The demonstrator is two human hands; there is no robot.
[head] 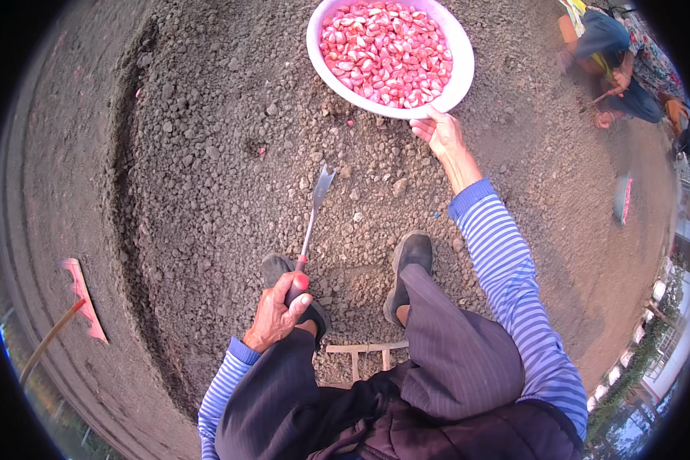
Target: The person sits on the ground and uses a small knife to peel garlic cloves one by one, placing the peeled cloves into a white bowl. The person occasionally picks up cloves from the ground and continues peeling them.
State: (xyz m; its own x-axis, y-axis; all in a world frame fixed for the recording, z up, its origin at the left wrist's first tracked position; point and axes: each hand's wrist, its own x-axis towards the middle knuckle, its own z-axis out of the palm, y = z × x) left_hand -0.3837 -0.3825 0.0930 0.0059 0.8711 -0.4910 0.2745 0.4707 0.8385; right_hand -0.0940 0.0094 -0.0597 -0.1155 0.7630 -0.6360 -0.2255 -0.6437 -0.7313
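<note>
My left hand (279,310) is wrapped around the handle of a hand weeder (322,187), between my knees. Its metal shaft points away from me, and the forked tip is over the crumbly soil (224,190). With my right arm stretched forward, my right hand (443,137) grips the near rim of a pale plastic basin (464,66), thumb on top of the edge. Pink-coated cloves (388,54), apparently garlic, fill much of the basin. A few loose pink pieces, one of them a small pink bit (261,151), lie on the soil.
Beneath me is a low wooden stool (368,348), with my dark shoes (412,253) in front. A furrow edge (121,172) runs along the left, beyond which lies a red rake (85,302). At right, a co-worker (627,69) crouches with a tool; another basin (619,198) sits nearer.
</note>
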